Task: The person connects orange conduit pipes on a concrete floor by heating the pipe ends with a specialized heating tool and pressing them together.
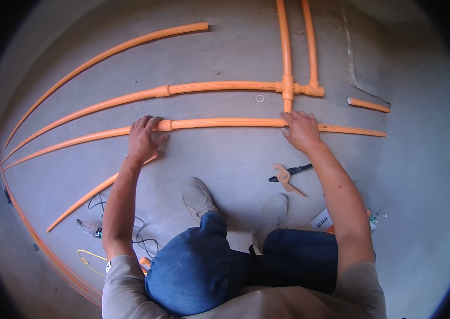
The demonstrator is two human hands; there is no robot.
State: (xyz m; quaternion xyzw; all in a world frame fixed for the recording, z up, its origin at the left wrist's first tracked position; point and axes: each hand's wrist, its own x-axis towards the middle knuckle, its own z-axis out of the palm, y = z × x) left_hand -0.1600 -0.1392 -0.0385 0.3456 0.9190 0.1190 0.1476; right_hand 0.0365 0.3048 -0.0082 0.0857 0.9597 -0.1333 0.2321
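A long orange pipe (225,123) lies crosswise on the floor in front of me, with a coupling (165,125) on its left part. Just left of that coupling, my left hand (143,139) has its fingers over the pipe and its thumb on the near side. My right hand (303,132) grips the same pipe farther right, below a short upright pipe (288,105); the spot under its fingers is hidden. A parallel orange pipe (222,86) runs farther away into a cross-shaped fitting (287,85). Beside that is a tee fitting (315,91).
Loose orange pipes lie at the far left (113,51), near left (84,199) and right (369,105). An orange-and-black pipe cutter (284,178) rests near my shoes. A corded tool (90,227) lies left of my knee. A small white ring (260,98) sits between the pipes.
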